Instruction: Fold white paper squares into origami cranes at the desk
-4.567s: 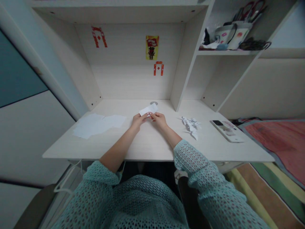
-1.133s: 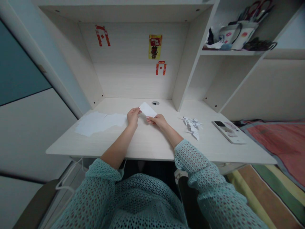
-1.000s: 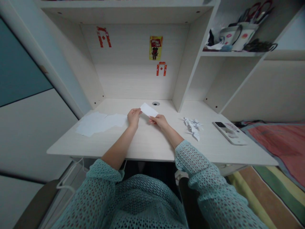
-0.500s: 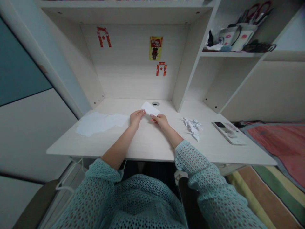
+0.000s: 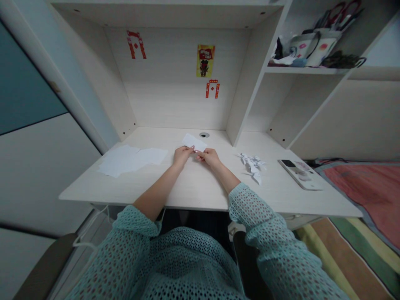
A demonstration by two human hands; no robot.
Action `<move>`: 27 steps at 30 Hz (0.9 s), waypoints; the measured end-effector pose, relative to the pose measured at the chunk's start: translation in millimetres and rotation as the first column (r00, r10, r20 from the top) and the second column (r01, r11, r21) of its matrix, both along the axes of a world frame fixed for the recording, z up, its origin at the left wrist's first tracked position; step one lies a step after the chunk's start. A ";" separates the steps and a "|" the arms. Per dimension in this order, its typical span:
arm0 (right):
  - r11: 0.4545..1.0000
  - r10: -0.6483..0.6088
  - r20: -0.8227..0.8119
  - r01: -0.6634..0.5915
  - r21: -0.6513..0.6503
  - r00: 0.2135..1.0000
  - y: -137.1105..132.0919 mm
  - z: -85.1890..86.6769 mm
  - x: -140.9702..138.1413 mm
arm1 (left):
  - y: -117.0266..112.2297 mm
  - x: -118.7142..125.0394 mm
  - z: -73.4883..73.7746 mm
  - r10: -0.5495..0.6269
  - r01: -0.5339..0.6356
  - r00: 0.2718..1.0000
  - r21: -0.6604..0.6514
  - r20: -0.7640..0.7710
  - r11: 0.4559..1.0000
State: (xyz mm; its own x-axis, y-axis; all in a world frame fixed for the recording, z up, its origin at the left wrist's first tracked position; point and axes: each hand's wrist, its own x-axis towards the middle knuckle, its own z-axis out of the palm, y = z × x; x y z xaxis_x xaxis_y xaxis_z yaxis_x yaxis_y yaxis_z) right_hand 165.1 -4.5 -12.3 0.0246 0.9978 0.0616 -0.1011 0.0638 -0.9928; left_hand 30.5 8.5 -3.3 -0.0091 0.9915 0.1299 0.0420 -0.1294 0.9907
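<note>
A small white sheet of paper (image 5: 194, 141) is held over the desk, near its back middle. My left hand (image 5: 183, 155) pinches its near edge from the left. From the right, my right hand (image 5: 208, 156) grips the same edge, and the fingertips of both hands almost meet there. Flat white paper sheets (image 5: 125, 160) lie overlapping to the left of my hands. On the right side sits a small heap of folded or twisted white paper pieces (image 5: 252, 166); their exact shape is hard to make out.
A phone in a patterned case (image 5: 300, 174) lies on the desk (image 5: 200, 196) at the right. Behind my hands is a round cable hole (image 5: 204, 135). Cups (image 5: 321, 48) with scissors and pens stand on the upper right shelf. An upright divider (image 5: 242, 104) rises from the desk.
My left hand has slid right along the paper's near edge, closer to my right hand. The paper has shifted slightly left and turned a little.
</note>
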 end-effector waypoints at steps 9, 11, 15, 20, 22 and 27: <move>1.000 -0.003 0.109 0.003 0.000 0.994 -2.2 -2.4 -0.1 | 12.0 -8.7 -2.9 0.090 -0.087 0.988 -0.027 0.128 0.996; 1.000 -0.024 0.098 0.024 -0.001 0.995 -2.5 -1.9 -1.0 | 10.9 -7.4 -3.7 0.100 -0.097 0.986 -0.027 0.133 0.995; 0.993 -0.114 0.035 0.113 0.033 0.993 -1.9 0.5 1.8 | 5.4 -2.7 -2.9 0.060 -0.059 0.991 -0.015 0.120 0.998; 0.964 -0.237 -0.016 0.237 0.117 0.971 -0.3 0.0 6.1 | -1.5 3.2 -1.5 -0.033 0.033 0.999 0.003 0.041 0.999; 0.963 -0.240 0.037 0.234 0.133 0.970 0.4 -2.2 5.6 | -3.6 4.9 -1.4 -0.060 0.060 0.997 0.006 0.041 0.998; 0.970 -0.215 0.117 0.199 0.136 0.969 0.8 -5.3 4.9 | -4.7 5.7 -1.1 -0.071 0.072 0.996 -0.001 0.045 0.997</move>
State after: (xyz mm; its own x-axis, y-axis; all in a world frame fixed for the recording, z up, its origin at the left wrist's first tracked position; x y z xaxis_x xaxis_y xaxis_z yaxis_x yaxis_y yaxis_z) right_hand 170.0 -3.7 -17.6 0.2138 0.9564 0.1990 0.0567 0.1912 -0.9799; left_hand 36.3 3.8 -4.4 0.0561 0.9902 0.1280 -0.0119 -0.1276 0.9918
